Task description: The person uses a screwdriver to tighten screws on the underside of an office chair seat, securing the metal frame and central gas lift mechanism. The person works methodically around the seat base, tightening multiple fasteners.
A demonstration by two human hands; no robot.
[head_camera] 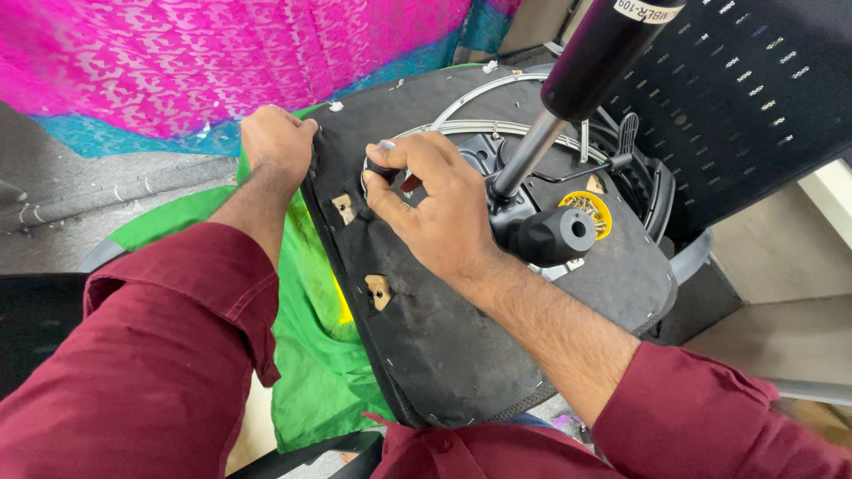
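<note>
We are working on the underside of an office chair seat [461, 328], which is lying upside down across our lap, w/ its black fabric cover facing up. Our right hand [439, 208] is closing its fingers around a small tool w/ a dark handle [383, 168] and a bit of red near the tip; we judge it is a screwdriver, but the tip is hidden under the hand. The tool is sitting near the middle of the seat bottom, just beside the metal mechanism plate [479, 151]. Its long axis is running approx. from the far-left edge toward the centre, tip pointing to the mechanism, quite flat to the fabric.

Our left hand [275, 142] is clenching the far-left edge of the seat, holding it steady, over the green cloth [315, 355].

About progress: the gas cylinder [568, 98] is standing up from the mechanism and pointing away to the far-right corner, so the base part is attached. Two small wooden-looking mounts [379, 291] on the left side are showing bare, w/o any part on them. A yellow cup of screws [587, 211] is resting by the black knob [557, 235], so we judge fastening work is not finished yet; how many screws are in, we cannot tell.
</note>
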